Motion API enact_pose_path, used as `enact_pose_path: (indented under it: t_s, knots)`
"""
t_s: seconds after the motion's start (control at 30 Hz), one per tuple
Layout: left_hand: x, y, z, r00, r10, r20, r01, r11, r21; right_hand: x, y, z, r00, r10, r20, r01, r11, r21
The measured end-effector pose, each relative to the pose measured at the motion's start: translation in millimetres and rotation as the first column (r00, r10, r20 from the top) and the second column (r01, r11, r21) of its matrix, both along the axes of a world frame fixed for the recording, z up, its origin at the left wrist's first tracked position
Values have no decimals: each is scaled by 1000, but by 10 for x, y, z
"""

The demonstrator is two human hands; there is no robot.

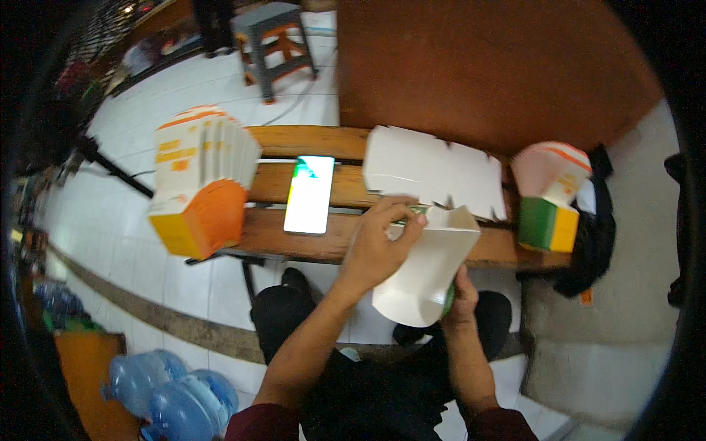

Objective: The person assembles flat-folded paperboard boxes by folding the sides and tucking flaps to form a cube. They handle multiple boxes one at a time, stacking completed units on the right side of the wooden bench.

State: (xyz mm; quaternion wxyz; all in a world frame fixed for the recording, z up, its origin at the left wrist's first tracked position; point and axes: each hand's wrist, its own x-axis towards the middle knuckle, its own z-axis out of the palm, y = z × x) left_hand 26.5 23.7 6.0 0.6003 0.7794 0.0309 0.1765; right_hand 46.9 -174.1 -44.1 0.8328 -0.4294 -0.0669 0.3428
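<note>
Above my lap, at the bench's front edge, I hold a partly folded paper food box (430, 257), its white inside turned up toward me. My left hand (386, 242) pinches a green-edged flap at the box's far end. Along the lower right side my right hand (462, 298) grips the box, some of its fingers hidden behind it. Just beyond lie flat white box blanks (434, 165), white side up. A nested stack of folded boxes (198, 180), white, orange and yellow, stands at the bench's left end. Another folded box (548, 202), green and yellow, is at the right end.
A lit phone (309, 195) lies on the slatted wooden bench (346, 143). Behind the bench rises a brown panel (493, 59). A grey and orange stool (276, 48) stands on the tiled floor. Large blue water bottles (184, 400) lie at lower left; dark cloth (599, 228) hangs at right.
</note>
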Motion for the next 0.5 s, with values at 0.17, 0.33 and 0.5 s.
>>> enact_pose_path:
  t_s: [0.17, 0.33, 0.5]
  knots:
    - [-57, -184, 63, 987, -149, 52, 158, 951, -267, -117, -248, 208, 871, -476, 123, 456, 875, 161]
    - [-112, -92, 220, 993, -109, 34, 114, 970, -216, 603, -1254, 731, 184, -651, 736, 967, 253, -18]
    - [-112, -106, 221, 995, -73, 63, 84, 980, -183, 1545, -1707, 669, 302, 502, 811, 951, -221, -217]
